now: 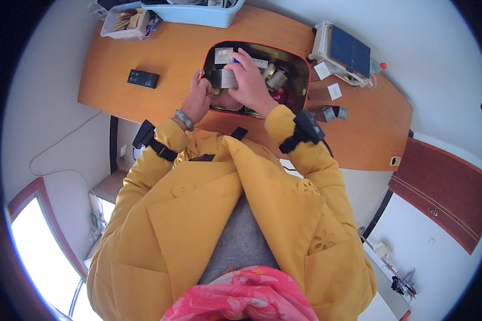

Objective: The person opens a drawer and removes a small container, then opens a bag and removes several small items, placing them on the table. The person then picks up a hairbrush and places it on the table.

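A dark, red-rimmed open bin (301, 56) with mixed small items stands on the wooden desk before me. My left hand (198, 96) grips the bin's left rim, the fingers at its edge. Over the bin's inside reaches my right hand (251, 80), fingers bent beside a small grey-white box (228, 79); whether it holds the box or a small blue thing (236, 60) at its fingertips is unclear. A pale square packet (223, 55) lies at the back left inside. Right of my right hand are a roll of tape (270, 72) and a small greyish box (277, 80).
On the wooden desk (176, 52) lies a black box (143, 79) at left. A clear tub (124, 30) and light-blue basket (201, 15) stand behind. At right are a white container (325, 48) with a dark-blue panel (350, 51), paper squares (334, 91) and small grey boxes (329, 114).
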Motion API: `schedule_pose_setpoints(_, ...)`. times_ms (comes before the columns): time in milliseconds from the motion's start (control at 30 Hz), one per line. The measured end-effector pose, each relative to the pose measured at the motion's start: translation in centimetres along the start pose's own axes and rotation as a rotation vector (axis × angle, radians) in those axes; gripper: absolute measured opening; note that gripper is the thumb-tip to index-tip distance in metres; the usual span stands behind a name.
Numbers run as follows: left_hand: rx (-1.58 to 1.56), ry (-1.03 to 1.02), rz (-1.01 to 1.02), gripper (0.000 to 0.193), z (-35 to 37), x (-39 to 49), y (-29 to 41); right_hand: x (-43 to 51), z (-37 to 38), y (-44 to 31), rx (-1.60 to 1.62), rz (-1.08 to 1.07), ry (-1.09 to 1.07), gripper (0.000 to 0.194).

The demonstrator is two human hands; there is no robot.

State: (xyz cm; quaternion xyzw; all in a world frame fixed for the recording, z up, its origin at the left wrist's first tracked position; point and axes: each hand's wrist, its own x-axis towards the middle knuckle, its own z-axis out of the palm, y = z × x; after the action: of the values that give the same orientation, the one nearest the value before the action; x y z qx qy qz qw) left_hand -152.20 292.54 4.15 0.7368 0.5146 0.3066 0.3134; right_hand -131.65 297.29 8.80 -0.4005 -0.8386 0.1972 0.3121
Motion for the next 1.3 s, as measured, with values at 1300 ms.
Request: schedule_pose_setpoints(1300, 0.097, 0.006, -0.058, 0.065, -1.5, -0.9, -0.2, -15.9, -10.7, 12.8, -0.143, 0.699, 0.108, 0.057)
